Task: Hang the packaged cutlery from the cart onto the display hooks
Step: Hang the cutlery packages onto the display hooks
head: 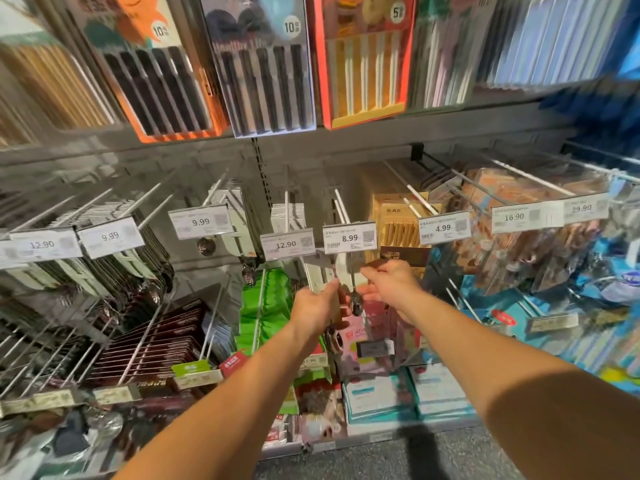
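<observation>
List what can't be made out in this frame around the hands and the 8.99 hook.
- Head view: whether the cutlery pack is on a hook yet; the 8.99 price tag covers the hook tip.
- Left hand fingers: hidden behind the pack.
- Right hand grip: contact unclear, motion blur.
- Cart: outside the frame.
- Pack print: too blurred to read.

Both hands just below the 8.99 price tag [349, 237], left hand [313, 311] left of right hand [393, 287], packaged spoon [355, 301] between them. 12.90 price tag [288, 244] just left, 4.99 price tag [444, 228] right. Chopstick packs [263, 67] hang above.
</observation>
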### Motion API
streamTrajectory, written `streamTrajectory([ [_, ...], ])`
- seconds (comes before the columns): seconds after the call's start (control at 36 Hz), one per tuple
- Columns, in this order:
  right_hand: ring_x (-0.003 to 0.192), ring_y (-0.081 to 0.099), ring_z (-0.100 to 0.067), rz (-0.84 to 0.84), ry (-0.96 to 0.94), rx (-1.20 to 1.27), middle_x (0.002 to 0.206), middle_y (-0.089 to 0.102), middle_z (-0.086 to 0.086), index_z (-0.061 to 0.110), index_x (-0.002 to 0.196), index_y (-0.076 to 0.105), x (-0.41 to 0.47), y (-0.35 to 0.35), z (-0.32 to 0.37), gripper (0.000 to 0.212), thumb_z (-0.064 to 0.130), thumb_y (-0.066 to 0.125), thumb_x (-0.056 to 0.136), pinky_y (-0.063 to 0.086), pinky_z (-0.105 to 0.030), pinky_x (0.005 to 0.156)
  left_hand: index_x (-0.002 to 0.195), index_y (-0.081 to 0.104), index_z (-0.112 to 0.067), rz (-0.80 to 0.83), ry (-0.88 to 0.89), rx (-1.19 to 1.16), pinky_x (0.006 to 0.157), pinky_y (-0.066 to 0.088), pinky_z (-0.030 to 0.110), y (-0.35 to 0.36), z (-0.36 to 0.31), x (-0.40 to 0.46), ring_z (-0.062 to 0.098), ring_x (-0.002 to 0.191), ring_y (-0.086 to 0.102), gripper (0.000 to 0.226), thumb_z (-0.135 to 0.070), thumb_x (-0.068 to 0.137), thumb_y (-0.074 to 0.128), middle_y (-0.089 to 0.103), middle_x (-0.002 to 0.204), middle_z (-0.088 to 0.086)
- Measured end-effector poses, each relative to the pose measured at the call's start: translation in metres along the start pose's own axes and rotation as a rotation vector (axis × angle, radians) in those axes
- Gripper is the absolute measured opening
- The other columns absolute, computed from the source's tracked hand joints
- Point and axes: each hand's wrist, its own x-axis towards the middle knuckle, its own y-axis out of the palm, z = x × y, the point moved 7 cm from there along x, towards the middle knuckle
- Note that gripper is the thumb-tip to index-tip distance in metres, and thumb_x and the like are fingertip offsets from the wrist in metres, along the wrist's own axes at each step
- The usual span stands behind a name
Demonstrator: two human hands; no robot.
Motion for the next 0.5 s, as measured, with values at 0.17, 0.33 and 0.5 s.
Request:
streamTrajectory([
  [0.17, 0.062, 0.063, -0.012, -0.105, 0.035, -0.043, 0.090, 0.068, -0.008, 0.003, 0.119, 0.048, 0.018, 0.010, 0.007, 0.037, 0.022, 0.067, 0.093, 0.050, -0.023, 0.053, 0.101, 0.066, 0.009, -0.008, -0.013, 0.032, 0.068, 0.060, 0.046, -0.007, 0.006, 0.003, 0.029, 0.066, 0.071, 0.043, -0.033, 0.091, 0.071, 0.074, 0.088, 0.022],
  [0.33, 0.085, 0.064, -0.019, -0.140, 0.184, -0.008, 0.121, 0.061, -0.012, 0.009, 0.143, 0.032, 0.033, 0.019, 0.000, 0.065, 0.019, 0.069, 0.091, 0.044, -0.022, 0.056, 0.094, 0.061, -0.001, 0.024, -0.064, -0.059, 0.065, 0.055, 0.044, -0.011, 0.012, 0.007, 0.044, 0.080, 0.067, 0.031, -0.031, 0.096, 0.052, 0.063, 0.081, 0.023],
  [0.5, 0.110, 0.060, -0.026, -0.237, 0.065, -0.054, 0.124, 0.062, -0.005, 0.011, 0.123, 0.056, 0.043, 0.016, 0.006, 0.042, 0.026, 0.073, 0.087, 0.048, -0.029, 0.093, 0.101, 0.054, 0.000, 0.063, -0.060, -0.036, 0.090, 0.053, 0.059, -0.010, 0.011, 0.007, 0.042, 0.084, 0.071, 0.020, -0.020, 0.097, 0.056, 0.072, 0.092, 0.024],
])
